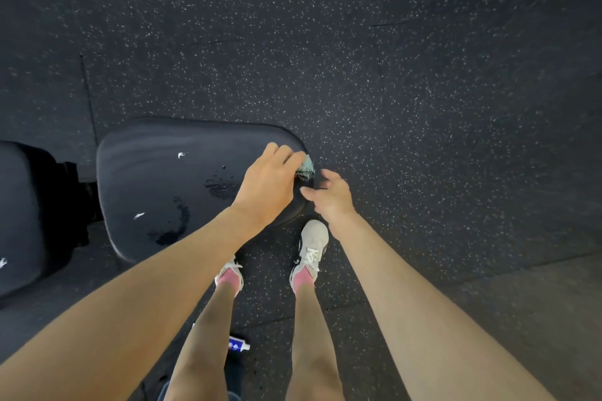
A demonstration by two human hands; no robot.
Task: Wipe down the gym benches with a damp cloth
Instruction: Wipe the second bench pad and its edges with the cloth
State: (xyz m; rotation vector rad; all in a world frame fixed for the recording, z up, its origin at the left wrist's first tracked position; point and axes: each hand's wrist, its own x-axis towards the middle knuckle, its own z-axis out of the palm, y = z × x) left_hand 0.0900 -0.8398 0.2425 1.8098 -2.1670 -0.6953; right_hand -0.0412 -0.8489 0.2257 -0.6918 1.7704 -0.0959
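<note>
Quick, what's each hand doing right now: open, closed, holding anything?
Left hand: closed, gripping the cloth at the end of the bench pad.
Right hand: open, fingers spread, holding nothing.

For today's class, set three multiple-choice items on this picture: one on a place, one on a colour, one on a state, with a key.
1. Where is the pale green cloth? A. on the floor B. at the right edge of the black padded bench seat C. under the bench
2. The socks are: A. pink B. blue C. black
3. The right hand is: A. gripping the cloth B. open, empty C. a fist
Key: B, the left hand holds it there; A, pink shows at both ankles; B, its fingers are loose, holding nothing.
</note>
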